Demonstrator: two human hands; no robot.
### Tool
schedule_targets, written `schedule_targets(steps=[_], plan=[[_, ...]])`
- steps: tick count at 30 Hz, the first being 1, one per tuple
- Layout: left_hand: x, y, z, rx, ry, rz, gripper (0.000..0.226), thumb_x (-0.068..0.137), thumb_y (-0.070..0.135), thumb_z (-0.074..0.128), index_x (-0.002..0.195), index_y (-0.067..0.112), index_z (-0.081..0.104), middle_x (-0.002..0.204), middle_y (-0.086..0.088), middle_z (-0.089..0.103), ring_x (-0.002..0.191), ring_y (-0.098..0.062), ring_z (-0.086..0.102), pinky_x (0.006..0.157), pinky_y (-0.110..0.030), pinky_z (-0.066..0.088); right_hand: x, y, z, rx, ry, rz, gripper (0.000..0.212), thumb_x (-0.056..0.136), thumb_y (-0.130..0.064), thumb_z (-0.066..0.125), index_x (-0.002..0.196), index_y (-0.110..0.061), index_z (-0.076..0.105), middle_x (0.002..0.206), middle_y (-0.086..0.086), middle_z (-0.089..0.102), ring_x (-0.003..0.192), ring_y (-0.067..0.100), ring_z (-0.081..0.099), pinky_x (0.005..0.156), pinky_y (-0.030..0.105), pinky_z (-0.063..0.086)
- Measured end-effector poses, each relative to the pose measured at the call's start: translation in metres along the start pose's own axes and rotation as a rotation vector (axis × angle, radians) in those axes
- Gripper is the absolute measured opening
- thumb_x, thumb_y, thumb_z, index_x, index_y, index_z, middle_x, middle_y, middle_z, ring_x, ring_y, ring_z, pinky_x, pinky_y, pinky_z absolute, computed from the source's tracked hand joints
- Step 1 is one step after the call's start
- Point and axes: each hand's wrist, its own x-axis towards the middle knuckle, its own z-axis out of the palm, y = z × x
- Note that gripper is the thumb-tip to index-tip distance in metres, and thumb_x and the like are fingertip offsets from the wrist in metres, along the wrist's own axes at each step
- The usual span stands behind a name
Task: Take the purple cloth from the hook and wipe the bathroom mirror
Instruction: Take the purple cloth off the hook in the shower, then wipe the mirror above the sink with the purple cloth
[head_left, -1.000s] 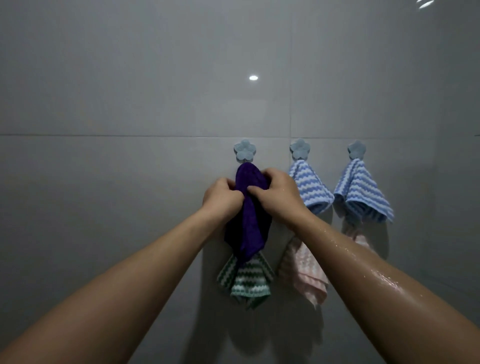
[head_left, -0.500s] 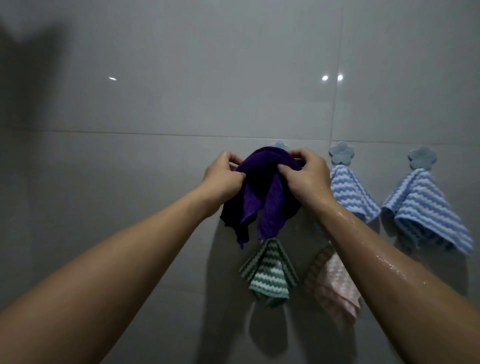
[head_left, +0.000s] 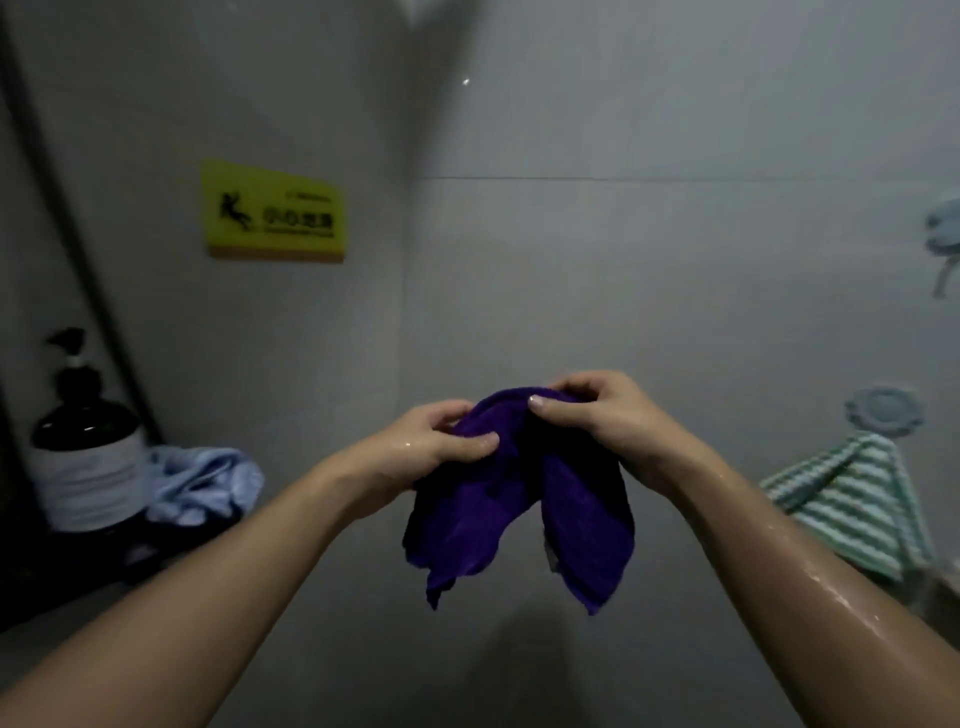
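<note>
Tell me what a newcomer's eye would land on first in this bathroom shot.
First, the purple cloth at centre, bunched and held up between the left hand and right hand, off any hook, its two ends drooping. Next, the yellow warning sign on the grey wall at upper left. Then the green striped towel hanging from a flower-shaped hook at the right edge.

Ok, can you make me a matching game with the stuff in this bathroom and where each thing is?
Things:
1. purple cloth
2. yellow sign
3. striped green cloth
4. dark pump bottle

Places:
A. hanging from a flower hook on the right
B. standing on the left, beside a crumpled blue cloth
C. held in both hands
D. stuck high on the left wall

Pairs: 1-C, 2-D, 3-A, 4-B
</note>
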Motion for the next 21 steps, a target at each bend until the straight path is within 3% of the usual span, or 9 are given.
schedule_targets(steps=[4,7,11,14,17,21], plan=[[-0.051,-0.066,-0.071,-0.048,0.032,-0.151,0.042,0.077,0.012,0.079,0.118,0.014,0.069,0.115,-0.015,0.074,0.107,-0.031,0.070,0.096,-0.044,0.054,0.030,0.016,0.099,-0.099,-0.320,0.155,0.023,0.090,-0.016,0.074,0.104,0.003,0.074,0.103,0.024,0.076,0.085,0.028,0.074,0.079,0.036,0.061],[-0.102,-0.107,-0.109,-0.105,0.146,-0.230,0.044,0.072,0.009,0.078,0.115,0.007,0.070,0.107,-0.016,0.074,0.097,-0.027,0.070,0.091,-0.039,0.055,0.045,0.028,0.178,-0.135,-0.500,0.185,0.029,0.092,-0.023,0.073,0.103,0.004,0.074,0.104,0.027,0.074,0.090,0.040,0.073,0.087,0.049,0.058],[-0.187,-0.151,-0.144,-0.180,0.265,-0.345,0.047,0.071,-0.002,0.079,0.115,0.002,0.065,0.102,-0.013,0.071,0.093,-0.022,0.066,0.081,-0.030,0.055,0.040,0.041,0.278,-0.109,-0.750,0.188,0.024,0.094,-0.020,0.070,0.100,0.002,0.074,0.091,0.024,0.074,0.082,0.028,0.065,0.077,0.037,0.051],[-0.254,-0.175,-0.159,-0.206,0.284,-0.482,0.042,0.080,-0.003,0.075,0.120,0.003,0.062,0.107,-0.015,0.071,0.098,-0.024,0.067,0.082,-0.032,0.055,0.027,0.051,0.353,-0.131,-0.992,0.181,0.016,0.094,-0.016,0.070,0.096,-0.001,0.076,0.088,0.014,0.073,0.079,0.022,0.064,0.075,0.034,0.051],[-0.315,-0.198,-0.169,-0.219,0.397,-0.563,0.035,0.081,0.015,0.077,0.114,0.010,0.068,0.111,-0.016,0.071,0.101,-0.029,0.067,0.086,-0.039,0.049,0.007,0.046,0.436,-0.220,-1.158,0.057,0.021,0.094,-0.025,0.071,0.091,-0.005,0.076,0.081,0.006,0.073,0.075,0.015,0.064,0.073,0.031,0.051],[-0.391,-0.209,-0.170,-0.385,0.749,-0.539,0.017,0.088,0.004,0.068,0.105,0.006,0.071,0.097,-0.013,0.075,0.079,-0.017,0.072,0.071,-0.026,0.054,-0.036,0.029,0.543,-0.278,-1.245,-0.302,0.029,0.095,-0.029,0.067,0.078,-0.006,0.070,0.067,0.001,0.061,0.065,0.012,0.052,0.066,0.030,0.041]])
